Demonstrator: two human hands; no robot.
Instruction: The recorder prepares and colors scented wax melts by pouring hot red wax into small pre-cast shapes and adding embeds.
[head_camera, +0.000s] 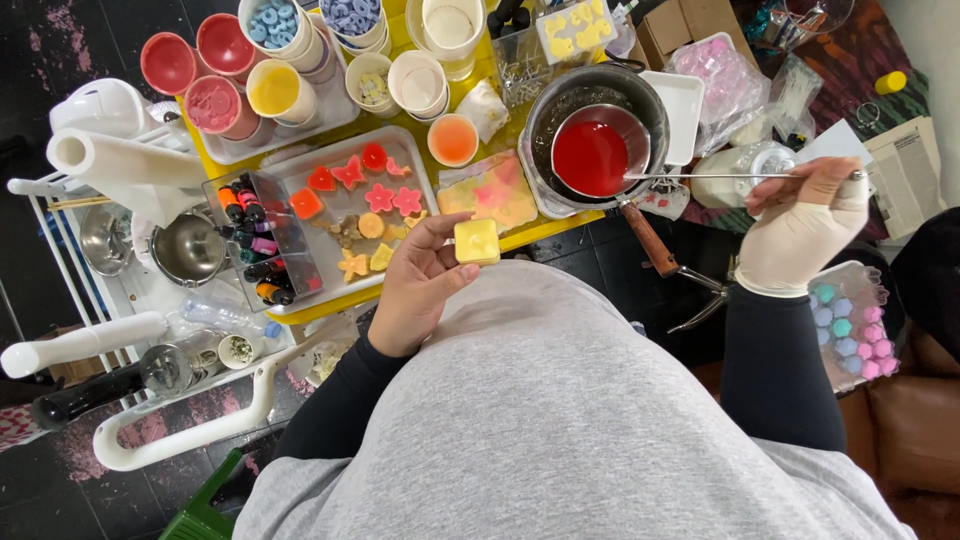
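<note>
Resting in the left hand (415, 285), a small square yellow block (477, 241), waxy in look and probably a moulded piece; held at chest height just off the near edge of the yellow tabletop (440, 290); thumb and fingertips pinch it by its sides, top face clear; judged light, stiff, a little slick and liable to dent or chip at the corners, so a hold across two opposite flat sides suits it best.

Left hand: bare, fingers curled and closed on the block.

Right hand (800, 225): in a pale glove, closed round the end of a thin wire handle (700, 176); the handle runs to a small metal ladle-cup of red liquid (592, 157); the cup sits inside a larger dark pot (597, 135); judged hot or at least spillable, heavy at the far end of a long thin handle, so best kept level.

Surroundings, outward:
- pale tray (395, 150) with red, pink and orange star, flower and heart pieces;
- clear box of small dye bottles (255, 240) at the tray's left;
- flat yellow-and-pink slab (490, 190) between tray and pot;
- cups of coloured material (215, 100), red, pink, yellow, orange, some stacked;
- paper roll (125, 165) and steel bowl (188, 248) on a white rack at left;
- clear tray of pink, blue and teal pieces (855, 330) beside the right forearm.
</note>
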